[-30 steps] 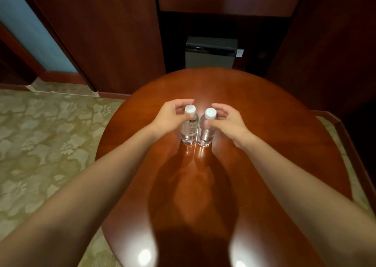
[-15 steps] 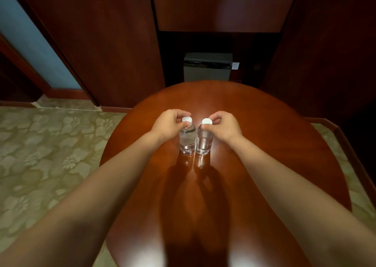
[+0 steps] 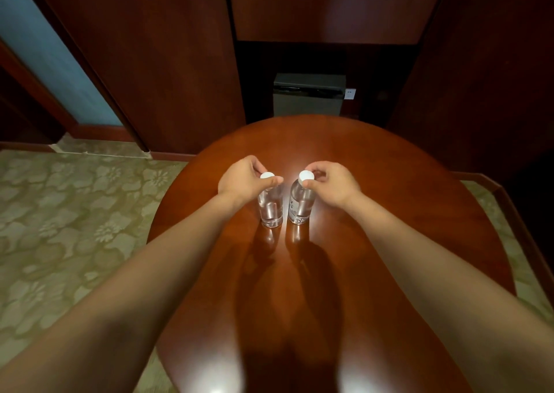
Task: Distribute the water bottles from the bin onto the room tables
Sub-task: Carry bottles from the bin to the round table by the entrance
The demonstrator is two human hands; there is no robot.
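**A:** ok so where are the two water bottles sitting right now?

**B:** both on the round wooden table (image 3: 389, 213), roughly mid-table. They're upright, side by side, with just a thin gap between them. Clear plastic, white caps. Their bases look planted on the top, and you can see their reflections right under them.

**A:** and the hands?

**B:** the left hand (image 3: 244, 177) is on the left bottle (image 3: 271, 210) and the right hand (image 3: 335, 186) is on the right bottle (image 3: 299, 207). Both grab way up top, with the fingers curled in tight and pinching around the cap. The thumbs are on the near side and the other fingers wrap over the far side.

**A:** can you actually see the caps?

**B:** the left cap (image 3: 266, 175) is half buried, with the thumb lying across its front. The right cap (image 3: 306, 175) shows almost whole, poking out past the fingertips (image 3: 322, 173). The bottle bodies hang below the fingers, with nothing wrapped around them.

**A:** anything else around?

**B:** a green flowery carpet (image 3: 75, 213) off to the left, and a grey box (image 3: 308, 99) in the dark wood recess behind the table.
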